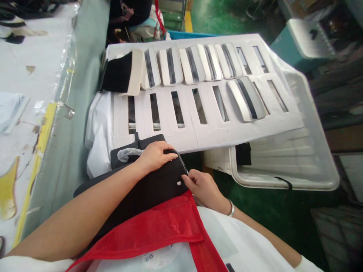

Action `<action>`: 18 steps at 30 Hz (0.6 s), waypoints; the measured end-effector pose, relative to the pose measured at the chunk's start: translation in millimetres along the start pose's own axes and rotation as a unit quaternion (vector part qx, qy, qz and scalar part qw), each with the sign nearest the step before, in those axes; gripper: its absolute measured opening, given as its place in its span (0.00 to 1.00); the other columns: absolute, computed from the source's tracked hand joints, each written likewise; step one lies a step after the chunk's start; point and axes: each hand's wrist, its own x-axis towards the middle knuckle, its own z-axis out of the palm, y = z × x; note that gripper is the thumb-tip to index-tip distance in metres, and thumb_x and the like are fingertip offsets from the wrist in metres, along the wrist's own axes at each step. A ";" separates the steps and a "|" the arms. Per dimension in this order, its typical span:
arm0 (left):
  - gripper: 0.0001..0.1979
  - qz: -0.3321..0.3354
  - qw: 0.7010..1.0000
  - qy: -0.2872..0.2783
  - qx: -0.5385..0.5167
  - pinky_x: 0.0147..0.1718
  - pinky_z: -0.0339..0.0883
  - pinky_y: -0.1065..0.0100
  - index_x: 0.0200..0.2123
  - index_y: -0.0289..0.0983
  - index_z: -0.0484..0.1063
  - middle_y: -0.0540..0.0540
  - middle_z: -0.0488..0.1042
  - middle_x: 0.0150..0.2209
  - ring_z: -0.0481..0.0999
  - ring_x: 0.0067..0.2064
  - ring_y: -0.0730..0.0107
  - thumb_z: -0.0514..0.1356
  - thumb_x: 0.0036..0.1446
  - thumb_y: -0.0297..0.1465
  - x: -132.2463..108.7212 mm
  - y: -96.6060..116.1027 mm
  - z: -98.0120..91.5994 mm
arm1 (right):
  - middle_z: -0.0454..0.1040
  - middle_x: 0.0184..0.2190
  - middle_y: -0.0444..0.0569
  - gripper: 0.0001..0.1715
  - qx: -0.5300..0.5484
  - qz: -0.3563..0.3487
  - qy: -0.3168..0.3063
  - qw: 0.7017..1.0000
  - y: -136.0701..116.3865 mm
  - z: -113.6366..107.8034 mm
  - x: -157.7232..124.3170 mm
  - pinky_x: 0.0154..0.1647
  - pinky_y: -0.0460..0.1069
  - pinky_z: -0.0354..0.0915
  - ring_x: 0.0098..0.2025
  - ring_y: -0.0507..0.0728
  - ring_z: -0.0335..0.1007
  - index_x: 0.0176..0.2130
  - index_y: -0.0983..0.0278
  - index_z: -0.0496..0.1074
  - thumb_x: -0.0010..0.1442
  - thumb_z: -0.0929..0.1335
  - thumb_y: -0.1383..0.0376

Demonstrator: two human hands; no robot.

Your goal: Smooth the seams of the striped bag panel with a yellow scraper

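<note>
A black fabric item [159, 183], which looks like a flat bag with a dark edging strip, lies in front of my body over the red apron. My left hand [154, 155] presses on its upper part, thumb and fingers closed at the edge. At the item's right side, my right hand [204, 187] pinches the edge with thumb and bent forefinger. A small white spot [179, 183] shows on the black fabric beside the right fingertips. Just beyond my left hand are a flat black piece [150, 140] and a handle wrapped in clear plastic [129, 153].
A white slotted board [184, 135] stands ahead, bearing several pale pads with dark stripes [170, 66] and a black cloth piece [117, 73]. A white plastic tub [283, 184] is under its right end. A worktable edge [44, 132] runs along the left.
</note>
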 end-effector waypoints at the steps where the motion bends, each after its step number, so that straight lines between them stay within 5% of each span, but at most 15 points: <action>1: 0.14 -0.015 1.000 -0.008 -0.025 0.41 0.66 0.67 0.39 0.36 0.79 0.46 0.78 0.37 0.76 0.39 0.65 0.62 0.52 0.37 0.8 -1.2 -0.4 | 0.57 0.16 0.40 0.21 -0.004 -0.003 -0.004 1.000 0.2 -0.8 0.1 0.24 0.47 0.43 0.20 0.48 0.50 0.21 0.64 0.58 0.61 0.62 0.56; 4: 0.16 -0.074 0.988 -0.049 -0.124 0.34 0.67 0.69 0.39 0.35 0.79 0.47 0.79 0.30 0.77 0.32 0.67 0.63 0.49 0.38 4.3 -4.9 -3.0 | 0.58 0.17 0.40 0.22 -0.022 -0.009 -0.016 1.000 1.2 -5.0 1.2 0.25 0.47 0.43 0.21 0.48 0.50 0.21 0.64 0.58 0.61 0.62 0.56; 8: 0.17 -0.119 0.973 -0.079 -0.182 0.36 0.67 0.71 0.39 0.33 0.79 0.46 0.80 0.34 0.77 0.37 0.65 0.65 0.46 0.36 10.4 -6.5 -9.3 | 0.59 0.16 0.40 0.27 0.010 0.013 -0.057 0.998 8.8 -7.4 4.7 0.24 0.46 0.44 0.21 0.48 0.51 0.19 0.64 0.58 0.61 0.62 0.50; 13: 0.14 -0.109 0.976 -0.073 -0.172 0.36 0.67 0.71 0.37 0.31 0.80 0.44 0.80 0.32 0.77 0.36 0.66 0.64 0.47 0.33 16.0 -3.5 -8.9 | 0.60 0.18 0.40 0.27 0.081 0.034 -0.066 0.994 20.4 -0.7 7.0 0.23 0.45 0.47 0.23 0.48 0.53 0.21 0.64 0.60 0.60 0.62 0.48; 18: 0.12 -0.071 0.990 -0.053 -0.108 0.32 0.66 0.71 0.34 0.31 0.80 0.45 0.79 0.30 0.77 0.33 0.66 0.62 0.49 0.33 17.5 -1.9 -0.8 | 0.63 0.19 0.40 0.24 0.040 0.031 -0.051 0.997 16.1 -4.2 6.2 0.23 0.46 0.50 0.23 0.49 0.56 0.24 0.64 0.62 0.59 0.62 0.49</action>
